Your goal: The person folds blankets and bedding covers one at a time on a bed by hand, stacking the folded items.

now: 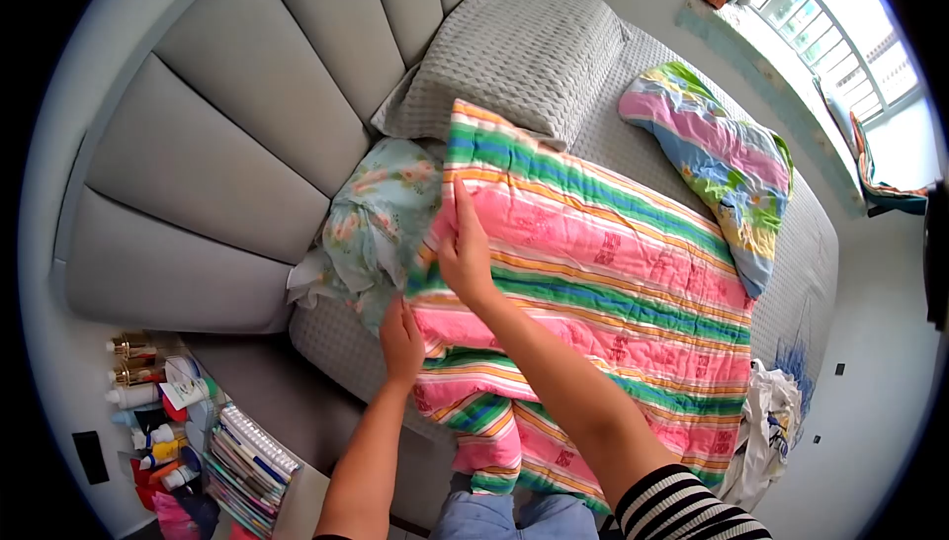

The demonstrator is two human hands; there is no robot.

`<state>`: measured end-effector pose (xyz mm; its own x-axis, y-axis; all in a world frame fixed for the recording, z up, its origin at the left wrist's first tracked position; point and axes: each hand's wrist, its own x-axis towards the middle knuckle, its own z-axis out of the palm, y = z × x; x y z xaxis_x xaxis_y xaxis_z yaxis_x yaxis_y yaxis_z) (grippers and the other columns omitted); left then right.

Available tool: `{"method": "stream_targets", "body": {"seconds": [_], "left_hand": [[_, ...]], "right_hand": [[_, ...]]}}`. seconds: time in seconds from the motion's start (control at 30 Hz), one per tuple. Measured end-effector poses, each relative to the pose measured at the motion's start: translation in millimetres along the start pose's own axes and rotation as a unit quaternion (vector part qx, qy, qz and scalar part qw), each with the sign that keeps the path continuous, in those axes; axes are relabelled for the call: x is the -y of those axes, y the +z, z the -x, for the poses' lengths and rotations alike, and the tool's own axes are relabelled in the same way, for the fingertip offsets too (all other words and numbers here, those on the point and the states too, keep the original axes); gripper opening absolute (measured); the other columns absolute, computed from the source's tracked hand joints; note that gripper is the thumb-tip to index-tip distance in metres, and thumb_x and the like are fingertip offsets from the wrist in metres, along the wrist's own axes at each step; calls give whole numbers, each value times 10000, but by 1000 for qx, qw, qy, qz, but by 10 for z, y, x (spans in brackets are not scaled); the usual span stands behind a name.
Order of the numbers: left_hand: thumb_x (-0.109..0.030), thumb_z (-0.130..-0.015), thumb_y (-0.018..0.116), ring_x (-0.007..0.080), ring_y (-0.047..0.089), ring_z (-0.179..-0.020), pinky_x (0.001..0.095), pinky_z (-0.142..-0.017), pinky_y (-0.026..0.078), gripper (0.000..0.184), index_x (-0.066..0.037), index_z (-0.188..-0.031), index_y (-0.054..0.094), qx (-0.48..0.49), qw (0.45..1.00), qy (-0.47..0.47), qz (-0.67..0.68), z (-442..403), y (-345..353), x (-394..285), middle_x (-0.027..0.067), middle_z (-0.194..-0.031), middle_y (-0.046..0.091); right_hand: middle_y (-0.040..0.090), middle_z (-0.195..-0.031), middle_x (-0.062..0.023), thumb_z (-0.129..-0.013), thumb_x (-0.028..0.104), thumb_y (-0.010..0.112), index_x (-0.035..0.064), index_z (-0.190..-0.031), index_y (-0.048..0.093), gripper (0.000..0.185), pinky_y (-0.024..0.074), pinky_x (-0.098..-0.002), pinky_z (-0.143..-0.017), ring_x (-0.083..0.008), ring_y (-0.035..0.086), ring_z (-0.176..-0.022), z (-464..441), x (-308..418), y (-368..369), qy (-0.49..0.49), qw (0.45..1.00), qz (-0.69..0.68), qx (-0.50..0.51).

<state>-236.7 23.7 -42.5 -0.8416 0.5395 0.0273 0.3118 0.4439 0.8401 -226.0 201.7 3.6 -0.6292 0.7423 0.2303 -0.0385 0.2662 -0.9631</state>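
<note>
A quilt (613, 244) with pink, green, orange and white stripes lies spread over the near part of the bed, and its lower part hangs over the bed's near edge. My left hand (400, 342) is closed on the quilt's left edge. Higher up, my right hand (465, 253) lies on the quilt near the same edge, index finger stretched toward the top corner; its other fingers are partly hidden. Just left of the quilt is a crumpled pale green floral cloth (381, 214).
A grey pillow (524, 46) rests against the padded headboard (247, 125). A folded colourful blanket (712, 155) lies at the bed's far side, with white clothes (766, 421) at the right end. Books (247, 466) and bottles (158, 431) stand at the lower left.
</note>
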Motion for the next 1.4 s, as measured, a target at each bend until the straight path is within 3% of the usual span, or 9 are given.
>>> {"method": "stream_targets", "body": {"seconds": [0.27,0.4,0.57,0.63,0.83,0.9,1.03,1.17,1.4], "left_hand": [[-234,-932,674,155,609,-995,301,-864,482,428,-16,-1256,500,55,966,-144,209,-215,157,894,90,-1121,643],[-314,-774,822,238,670,-963,370,-811,519,690,5,-1267,459,79,968,-134,195,356,101,945,136,-1080,674],[-175,-879,635,392,631,-1052,449,-874,488,515,0,-1324,445,77,985,-113,-103,779,84,918,265,-1164,625],[-112,-871,611,415,592,-1111,446,-902,474,489,-4,-1322,458,-113,985,-69,-107,653,110,795,287,-1200,589],[-139,-836,664,383,413,-1333,487,-1064,351,691,-100,-1463,378,-49,974,48,-217,380,86,343,244,-1451,403],[-173,-832,678,368,328,-1399,534,-1109,282,735,-137,-1491,354,-28,928,215,-303,660,435,-3,206,-1515,337],[-285,-812,721,342,282,-1430,544,-1139,237,774,-220,-1494,362,354,852,278,-267,1423,1332,-563,134,-1545,320],[-331,-790,743,312,324,-1412,500,-1127,284,763,-235,-1468,406,457,813,290,-217,1976,2024,-653,111,-1508,388],[-222,-707,769,286,538,-1154,442,-958,441,619,-145,-1282,554,555,731,243,-314,2303,2544,-629,98,-1259,552]], "right_hand": [[426,-1447,-227,-822,114,683,68,-1431,416,666,390,-434,-1070,-418,436,-1303,642,-723,-465,18,961,155,227],[416,-1461,-207,-798,215,749,132,-1423,444,701,386,-471,-1064,-406,427,-1315,1550,-574,-1198,36,933,311,176],[361,-1502,-186,-823,487,684,205,-1452,419,739,347,-547,-1052,-403,363,-1358,2503,-613,-1990,151,850,474,176],[359,-1504,-185,-833,523,652,243,-1461,410,729,335,-574,-1051,-412,354,-1364,2761,-622,-2026,189,835,456,241],[341,-1538,-111,-896,586,525,273,-1458,429,650,338,-579,-1046,-416,351,-1353,3047,-685,-1825,163,829,427,323],[375,-1511,-106,-906,526,548,248,-1431,463,600,385,-548,-1021,-363,383,-1344,2957,-686,-2003,180,847,363,343],[388,-1505,-120,-849,466,649,204,-1387,494,619,336,-562,-1057,-333,390,-1356,3052,-722,-2710,188,878,362,251],[383,-1508,-111,-774,529,709,227,-1423,459,758,204,-603,-1117,-336,305,-1421,3518,-782,-3769,227,802,516,196],[556,-1215,-36,-831,143,606,216,-1257,562,434,276,-621,-1053,-283,552,-1143,4421,-878,-4929,322,763,522,206]]}}
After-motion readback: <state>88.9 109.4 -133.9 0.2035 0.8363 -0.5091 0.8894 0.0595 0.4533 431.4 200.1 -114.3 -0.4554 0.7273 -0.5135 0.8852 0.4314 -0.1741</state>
